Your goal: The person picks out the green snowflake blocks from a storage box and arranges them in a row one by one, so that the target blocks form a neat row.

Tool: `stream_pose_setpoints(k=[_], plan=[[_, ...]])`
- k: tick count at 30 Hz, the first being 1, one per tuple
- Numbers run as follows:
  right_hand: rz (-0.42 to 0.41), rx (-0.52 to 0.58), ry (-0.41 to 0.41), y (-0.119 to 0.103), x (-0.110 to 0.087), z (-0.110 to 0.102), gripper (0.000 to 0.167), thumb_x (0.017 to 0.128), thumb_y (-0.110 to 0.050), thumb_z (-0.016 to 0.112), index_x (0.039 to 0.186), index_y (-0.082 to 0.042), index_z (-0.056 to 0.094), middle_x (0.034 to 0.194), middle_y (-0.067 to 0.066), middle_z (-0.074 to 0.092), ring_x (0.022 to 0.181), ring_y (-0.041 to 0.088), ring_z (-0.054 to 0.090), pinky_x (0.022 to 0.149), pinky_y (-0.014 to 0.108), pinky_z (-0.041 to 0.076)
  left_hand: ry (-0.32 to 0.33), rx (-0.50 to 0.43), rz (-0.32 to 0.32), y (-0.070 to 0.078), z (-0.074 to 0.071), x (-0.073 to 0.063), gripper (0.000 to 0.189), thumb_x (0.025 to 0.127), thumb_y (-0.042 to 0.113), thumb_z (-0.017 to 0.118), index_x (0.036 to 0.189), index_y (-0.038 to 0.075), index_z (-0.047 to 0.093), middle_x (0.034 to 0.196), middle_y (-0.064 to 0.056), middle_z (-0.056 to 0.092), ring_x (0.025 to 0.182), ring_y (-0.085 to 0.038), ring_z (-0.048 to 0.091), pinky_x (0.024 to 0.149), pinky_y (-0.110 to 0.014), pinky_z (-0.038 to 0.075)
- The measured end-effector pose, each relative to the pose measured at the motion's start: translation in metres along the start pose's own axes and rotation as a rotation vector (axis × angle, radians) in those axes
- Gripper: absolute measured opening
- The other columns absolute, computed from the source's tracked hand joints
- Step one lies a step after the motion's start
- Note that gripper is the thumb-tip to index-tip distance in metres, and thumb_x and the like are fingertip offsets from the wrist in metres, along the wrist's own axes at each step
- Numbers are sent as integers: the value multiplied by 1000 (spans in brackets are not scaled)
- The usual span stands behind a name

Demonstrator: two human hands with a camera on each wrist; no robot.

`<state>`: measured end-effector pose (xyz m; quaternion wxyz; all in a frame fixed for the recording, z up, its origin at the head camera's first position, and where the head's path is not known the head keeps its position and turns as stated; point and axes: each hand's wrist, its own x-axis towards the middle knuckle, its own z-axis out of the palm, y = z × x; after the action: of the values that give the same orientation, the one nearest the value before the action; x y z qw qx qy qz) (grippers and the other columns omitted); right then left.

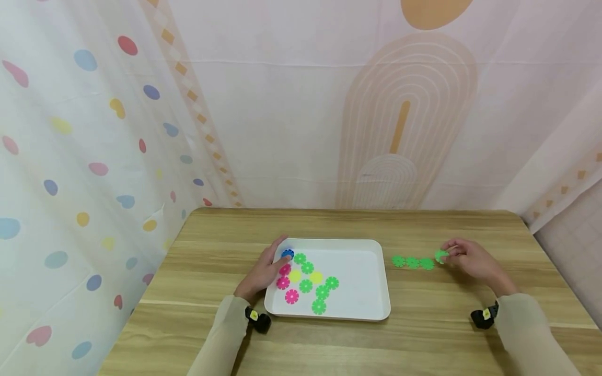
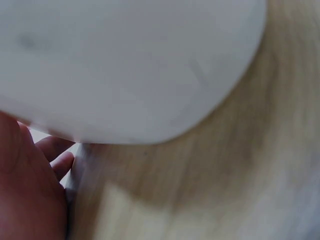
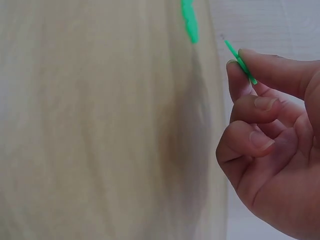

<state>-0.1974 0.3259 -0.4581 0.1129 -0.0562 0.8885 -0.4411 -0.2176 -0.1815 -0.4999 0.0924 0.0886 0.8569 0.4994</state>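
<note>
My left hand point(image 1: 264, 270) grips the left rim of a white tray point(image 1: 359, 279), its thumb inside over a blue notched disc point(image 1: 288, 254). In the left wrist view the tray's wall point(image 2: 125, 75) fills the top, with fingers at its edge. Between thumb and index finger, my right hand point(image 1: 475, 262) pinches a green notched disc point(image 1: 441, 256); the right wrist view shows this disc point(image 3: 241, 62) edge-on, above the table. Just left of it, a joined row of green discs point(image 1: 412, 262) lies on the wood.
Inside the tray are loose pink discs point(image 1: 291, 296), yellow discs point(image 1: 316, 277) and several green discs point(image 1: 305, 285), mostly toward its left half. The wooden table point(image 1: 423, 334) meets a patterned curtain point(image 1: 282, 130) behind and another at the left.
</note>
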Motion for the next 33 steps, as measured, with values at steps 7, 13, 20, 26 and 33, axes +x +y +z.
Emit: stream_pose_setpoints(k=[7, 13, 20, 26, 33], plan=[[-4, -1, -17, 11, 0, 2, 25, 95, -8, 63, 113, 7, 56, 88, 7, 64, 72, 9, 51, 61, 23, 42, -28, -24, -22, 21, -3, -7, 60, 104, 14, 49, 158, 9, 23, 163, -21, 16, 150, -43, 10, 119, -64, 7], [-18, -45, -12, 13, 2, 5, 23, 93, -7, 65, 110, 6, 58, 88, 7, 68, 78, 10, 58, 68, 22, 45, -16, -3, 6, 5, -1, -1, 59, 104, 19, 49, 158, 17, 24, 164, -16, 18, 151, -39, 11, 119, -63, 7], [-42, -80, 6, 12, 1, 9, 21, 91, -6, 67, 107, 5, 60, 86, 6, 65, 77, 12, 56, 70, 24, 44, -9, 9, 18, -4, 0, 2, 59, 104, 23, 50, 157, 23, 26, 164, -11, 20, 151, -36, 13, 120, -62, 9], [-40, -89, 22, 14, 2, 11, 19, 90, -6, 68, 105, 3, 61, 84, 6, 61, 75, 14, 52, 69, 25, 42, 1, 10, -20, -2, 1, 0, 58, 104, 26, 51, 157, 27, 27, 163, -11, 21, 151, -37, 15, 119, -62, 10], [-49, -84, 26, 12, 1, 10, 19, 91, -7, 68, 104, 4, 61, 83, 7, 61, 73, 15, 51, 66, 26, 41, 7, 19, -3, -3, 0, 1, 58, 104, 25, 50, 157, 25, 27, 162, -14, 22, 150, -39, 16, 119, -63, 11]])
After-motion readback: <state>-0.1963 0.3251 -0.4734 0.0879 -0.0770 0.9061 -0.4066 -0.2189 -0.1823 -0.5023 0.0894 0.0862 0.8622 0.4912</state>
